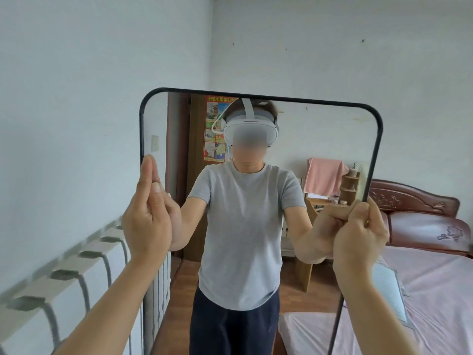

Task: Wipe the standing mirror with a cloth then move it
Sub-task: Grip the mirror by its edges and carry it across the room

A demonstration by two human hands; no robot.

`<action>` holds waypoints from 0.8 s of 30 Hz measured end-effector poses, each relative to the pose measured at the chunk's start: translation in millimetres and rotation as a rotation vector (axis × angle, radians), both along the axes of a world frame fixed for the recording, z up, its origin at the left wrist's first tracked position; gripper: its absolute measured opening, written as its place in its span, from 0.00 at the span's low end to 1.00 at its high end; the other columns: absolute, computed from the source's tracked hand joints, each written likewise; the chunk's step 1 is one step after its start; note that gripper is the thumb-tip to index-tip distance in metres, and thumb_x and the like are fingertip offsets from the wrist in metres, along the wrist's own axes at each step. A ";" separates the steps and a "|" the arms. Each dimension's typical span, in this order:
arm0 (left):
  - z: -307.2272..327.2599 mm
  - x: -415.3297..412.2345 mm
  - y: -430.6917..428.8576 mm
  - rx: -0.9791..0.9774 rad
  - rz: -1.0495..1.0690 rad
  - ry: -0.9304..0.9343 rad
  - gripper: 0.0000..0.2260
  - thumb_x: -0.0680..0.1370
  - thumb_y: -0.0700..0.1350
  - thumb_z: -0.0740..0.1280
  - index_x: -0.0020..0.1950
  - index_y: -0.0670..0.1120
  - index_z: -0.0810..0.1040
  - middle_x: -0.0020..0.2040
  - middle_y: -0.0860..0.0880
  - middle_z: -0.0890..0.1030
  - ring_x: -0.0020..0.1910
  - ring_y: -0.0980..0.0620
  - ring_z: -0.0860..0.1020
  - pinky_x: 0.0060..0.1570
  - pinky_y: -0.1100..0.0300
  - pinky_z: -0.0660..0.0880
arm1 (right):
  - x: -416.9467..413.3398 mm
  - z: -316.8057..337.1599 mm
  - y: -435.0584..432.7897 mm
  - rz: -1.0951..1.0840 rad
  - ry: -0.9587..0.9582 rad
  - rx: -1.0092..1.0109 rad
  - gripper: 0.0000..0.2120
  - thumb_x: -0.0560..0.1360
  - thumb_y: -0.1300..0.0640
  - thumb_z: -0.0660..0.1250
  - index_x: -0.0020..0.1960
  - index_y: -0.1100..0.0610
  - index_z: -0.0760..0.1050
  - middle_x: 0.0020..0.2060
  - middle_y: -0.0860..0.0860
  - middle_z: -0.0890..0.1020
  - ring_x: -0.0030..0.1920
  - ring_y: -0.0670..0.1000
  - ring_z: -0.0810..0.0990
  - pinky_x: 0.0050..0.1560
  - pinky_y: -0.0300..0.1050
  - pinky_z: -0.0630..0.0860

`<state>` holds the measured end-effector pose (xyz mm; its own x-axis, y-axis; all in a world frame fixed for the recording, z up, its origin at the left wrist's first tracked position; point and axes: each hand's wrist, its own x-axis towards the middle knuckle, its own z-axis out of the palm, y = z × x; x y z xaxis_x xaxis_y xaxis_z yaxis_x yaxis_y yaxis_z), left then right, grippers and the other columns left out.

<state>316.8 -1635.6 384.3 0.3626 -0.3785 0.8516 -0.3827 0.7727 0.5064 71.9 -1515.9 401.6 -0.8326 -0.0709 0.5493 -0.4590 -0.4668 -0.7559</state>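
- Head view, item: standing mirror (320, 129); thin black frame, rounded upper corners; centre of view, upright with a slight lean, glass facing the person; foot out of view.
- Left hand (146, 216): at 9 o'clock of the mirror; fingers straight, laid flat along the left rail; pressing, not clasping.
- Right hand (358, 234): at 3 o'clock of the mirror; fingers and thumb curled round the right rail, grasping it.
- Step, as judged: no cloth in view and both hands on the rails, so the wiping reads as done and the move as in hand; the next move calls for the left hand to close on its rail, then a level carry with the glass kept upright.
- Edges: radiator (64, 275) at 8 o'clock, just beside the lower left rail; bed (435, 278) at 4 o'clock, its corner near the lower right rail; headboard (414, 201) at 3 o'clock, behind.
- Open room: wall (76, 73) at 10 to 12 o'clock, behind the mirror; the reflection shows wooden floor (184, 278) behind the person; backward is judged the freer way.
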 end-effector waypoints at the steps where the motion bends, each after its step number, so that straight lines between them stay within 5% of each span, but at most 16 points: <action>1: -1.2 -4.8 -12.2 0.001 0.004 0.006 0.18 0.83 0.44 0.54 0.73 0.52 0.62 0.55 0.67 0.66 0.47 0.57 0.73 0.46 0.60 0.71 | -5.5 -1.3 -13.3 0.000 -0.001 0.004 0.07 0.80 0.62 0.54 0.46 0.56 0.69 0.34 0.41 0.70 0.34 0.30 0.71 0.38 0.27 0.65; 4: -6.5 -19.2 -50.2 0.014 -0.010 0.012 0.18 0.83 0.44 0.54 0.73 0.52 0.62 0.56 0.68 0.66 0.48 0.57 0.73 0.48 0.60 0.71 | -20.2 -4.8 -52.5 -0.011 -0.006 0.018 0.07 0.79 0.61 0.55 0.46 0.55 0.70 0.34 0.41 0.71 0.35 0.32 0.71 0.41 0.32 0.67; 12: -9.5 -58.8 -155.1 0.081 -0.111 0.023 0.18 0.83 0.43 0.54 0.73 0.52 0.63 0.55 0.67 0.65 0.52 0.59 0.69 0.52 0.63 0.67 | -55.2 -8.2 -156.8 -0.095 -0.012 0.081 0.08 0.80 0.59 0.55 0.49 0.52 0.72 0.42 0.49 0.76 0.38 0.38 0.71 0.40 0.24 0.65; 16: -7.1 -79.3 -202.4 0.113 -0.139 0.027 0.18 0.83 0.43 0.54 0.73 0.53 0.64 0.52 0.74 0.63 0.52 0.64 0.69 0.52 0.69 0.66 | -73.1 -8.9 -201.7 -0.115 -0.009 0.085 0.07 0.79 0.58 0.55 0.47 0.52 0.71 0.35 0.44 0.73 0.36 0.38 0.71 0.42 0.34 0.67; 19: -6.4 -96.8 -241.3 0.108 -0.154 0.026 0.18 0.83 0.43 0.54 0.73 0.53 0.64 0.51 0.74 0.64 0.48 0.73 0.69 0.47 0.81 0.62 | -90.0 -9.7 -237.7 -0.112 -0.017 0.064 0.09 0.79 0.55 0.55 0.49 0.53 0.73 0.40 0.48 0.76 0.43 0.45 0.72 0.49 0.41 0.68; 24: -4.8 -134.5 -297.7 0.108 -0.136 0.023 0.18 0.83 0.43 0.55 0.73 0.54 0.62 0.54 0.69 0.65 0.52 0.59 0.69 0.51 0.64 0.67 | -125.1 -13.8 -297.0 -0.107 -0.028 0.059 0.08 0.80 0.58 0.54 0.49 0.53 0.72 0.40 0.50 0.76 0.41 0.45 0.71 0.46 0.40 0.68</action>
